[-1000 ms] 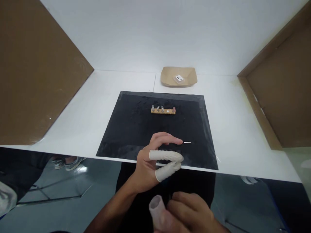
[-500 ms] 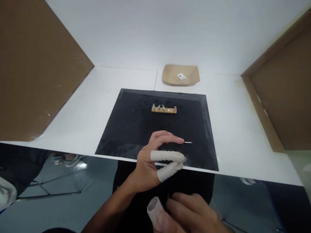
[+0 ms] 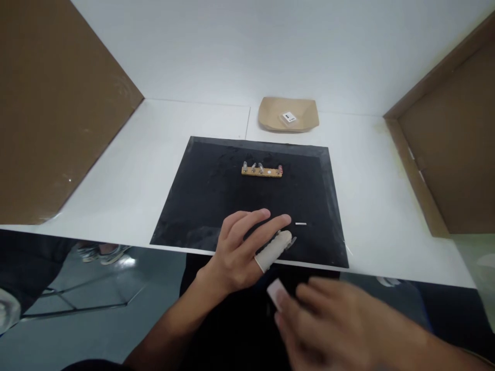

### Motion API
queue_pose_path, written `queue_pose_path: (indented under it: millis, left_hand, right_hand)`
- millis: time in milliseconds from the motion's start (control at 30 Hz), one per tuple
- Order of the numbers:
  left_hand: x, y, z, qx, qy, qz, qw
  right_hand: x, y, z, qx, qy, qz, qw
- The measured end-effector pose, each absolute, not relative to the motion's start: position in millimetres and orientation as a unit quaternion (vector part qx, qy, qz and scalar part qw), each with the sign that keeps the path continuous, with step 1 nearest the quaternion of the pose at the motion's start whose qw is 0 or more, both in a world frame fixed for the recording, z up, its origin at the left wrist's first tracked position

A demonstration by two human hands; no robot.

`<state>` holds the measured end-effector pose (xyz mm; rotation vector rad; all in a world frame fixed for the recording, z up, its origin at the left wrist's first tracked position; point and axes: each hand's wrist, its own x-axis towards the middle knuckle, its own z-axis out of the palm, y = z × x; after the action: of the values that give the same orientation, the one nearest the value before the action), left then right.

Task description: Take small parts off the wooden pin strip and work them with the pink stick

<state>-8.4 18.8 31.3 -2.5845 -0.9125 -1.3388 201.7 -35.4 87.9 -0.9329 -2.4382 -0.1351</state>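
Hands meet at the near edge of a white table (image 3: 124, 170). The left hand (image 3: 240, 252) is raised over the front border of a black mat (image 3: 216, 196), its fingers spread apart and stretched forward, gripping nothing. One of those fingers wears a white cot (image 3: 273, 251), and the fingers above it are bare. Just below, off the table's edge, the right hand (image 3: 340, 330) is blurred by motion. A second cot (image 3: 276, 292), pale and translucent, sits at its fingertips, close under the worn one. The blur hides whether those fingers pinch it or are closed at all.

A short white pin (image 3: 300, 223) lies on the mat just beyond the left fingertips, not touching them. Farther back on the mat, well apart from both hands, lies a narrow tan board (image 3: 262, 171) with a row of small upright parts. Behind the mat a brown paper tray (image 3: 266, 122) holds a small clear packet (image 3: 289, 117). Brown cardboard panels stand at the left (image 3: 58, 113) and right (image 3: 452, 154) of the table.
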Motion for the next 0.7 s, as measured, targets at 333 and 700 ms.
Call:
queue_pose_path:
  millis: [333, 700]
  left_hand:
    - [-6.5, 16.9, 25.9, -0.839, -0.338, -0.422, 0.059]
    - [-5.0, 16.9, 21.8, -0.827, -0.366, -0.422, 0.066]
  right_hand:
    - [202.8, -10.7, 94.7, -0.192, -0.959, -0.003, 0.211]
    - [200.9, -7.6, 93.6, -0.242, -0.942, -0.042, 0.227]
